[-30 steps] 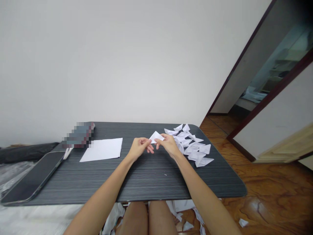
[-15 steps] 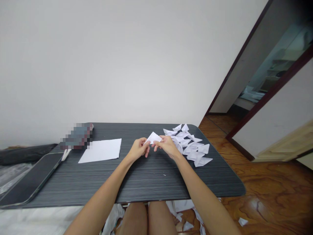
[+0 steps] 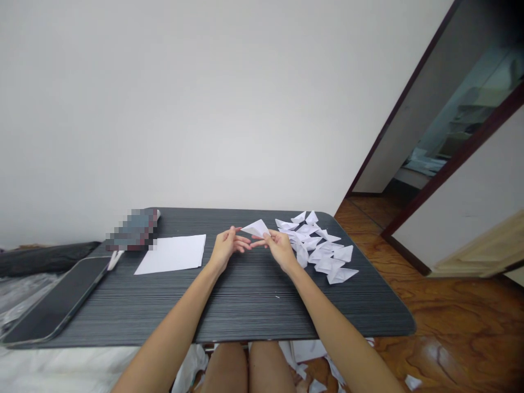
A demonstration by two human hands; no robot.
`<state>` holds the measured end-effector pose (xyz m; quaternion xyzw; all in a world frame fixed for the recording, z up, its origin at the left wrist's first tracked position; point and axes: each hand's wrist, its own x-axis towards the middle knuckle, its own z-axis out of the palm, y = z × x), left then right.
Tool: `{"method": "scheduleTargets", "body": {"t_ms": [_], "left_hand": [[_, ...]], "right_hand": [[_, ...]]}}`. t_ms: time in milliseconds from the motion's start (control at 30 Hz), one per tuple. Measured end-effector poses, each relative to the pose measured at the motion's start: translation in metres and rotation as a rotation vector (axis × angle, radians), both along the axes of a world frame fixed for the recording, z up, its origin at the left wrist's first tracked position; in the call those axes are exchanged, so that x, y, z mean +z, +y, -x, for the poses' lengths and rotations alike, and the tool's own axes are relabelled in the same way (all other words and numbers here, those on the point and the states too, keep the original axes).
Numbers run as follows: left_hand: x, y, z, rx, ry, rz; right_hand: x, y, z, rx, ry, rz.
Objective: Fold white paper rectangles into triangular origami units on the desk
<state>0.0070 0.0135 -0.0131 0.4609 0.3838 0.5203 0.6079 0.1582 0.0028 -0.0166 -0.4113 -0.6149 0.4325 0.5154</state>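
Observation:
A small piece of white folded paper (image 3: 256, 227) is pinched by my right hand (image 3: 279, 245), thumb on its right end. Its pointed left tip reaches toward my left hand (image 3: 227, 246), whose fingers are apart and hold nothing. Whether a left fingertip touches the tip, I cannot tell. Just right of my right hand lies a group of several folded white paper boats (image 3: 323, 252), some overlapping. On the left of the table lies a stack of flat white paper sheets (image 3: 174, 255).
The dark, ribbed table (image 3: 245, 311) stands against a pale wall. A blurred-out object (image 3: 133, 230) sits at its back left, and a dark flat panel (image 3: 59, 300) at its left end. Paper scraps (image 3: 317, 386) lie on the wooden floor below. A doorway opens at right.
My left hand has let go of the folded paper and drawn slightly left, its fingers spreading. The paper has turned in my right hand, its point now toward the left. The view shifted slightly.

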Motion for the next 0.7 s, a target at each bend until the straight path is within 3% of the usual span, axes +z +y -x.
{"method": "scheduleTargets", "body": {"t_ms": [133, 267, 433, 567, 700], "left_hand": [[0.0, 0.001, 0.0, -0.054, -0.082, 0.011], [-0.001, 0.004, 0.001, -0.006, -0.165, 0.0], [0.0, 0.005, 0.003, 0.027, -0.239, -0.048], [0.0, 0.002, 0.001, 0.066, -0.17, -0.108], [-0.002, 0.0, -0.003, 0.1, -0.066, -0.133]], "right_hand": [[-0.002, -0.003, 0.003, -0.099, -0.133, -0.244], [-0.001, -0.006, 0.004, -0.025, -0.178, -0.308], [-0.003, -0.006, 0.003, -0.057, -0.345, -0.467], [-0.003, -0.009, 0.005, 0.027, -0.446, -0.52], [-0.006, -0.011, 0.007, 0.122, -0.517, -0.471]]}}
